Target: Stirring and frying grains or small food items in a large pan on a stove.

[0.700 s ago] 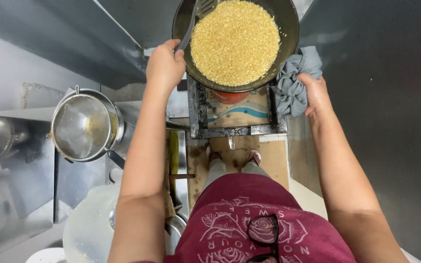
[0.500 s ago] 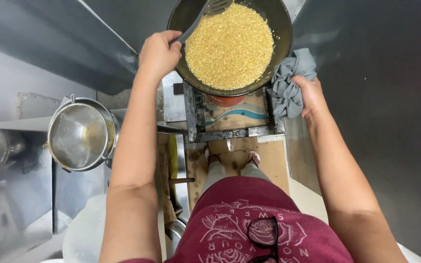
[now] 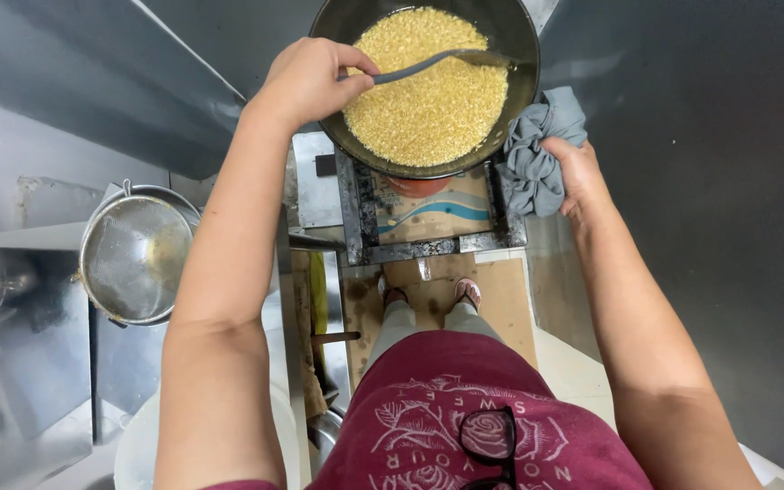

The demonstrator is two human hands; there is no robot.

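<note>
A large dark pan (image 3: 510, 36) full of yellow grains (image 3: 428, 100) sits on a metal burner frame (image 3: 428, 245) in front of me. My left hand (image 3: 310, 77) grips the handle of a grey spatula (image 3: 428, 63) that lies across the grains, its blade at the pan's far right. My right hand (image 3: 578, 172) clutches a grey cloth (image 3: 537, 145) pressed against the pan's right rim.
A round metal strainer (image 3: 133, 254) rests on a steel counter at the left. Steel panels stand on both sides. Below, my feet stand on a brown floor mat (image 3: 510, 308), and a white tub (image 3: 138, 445) is at the bottom left.
My left hand has swung the spatula from the pan's upper left edge across the grains to the right. The view has shifted slightly; the right hand stays on the cloth.
</note>
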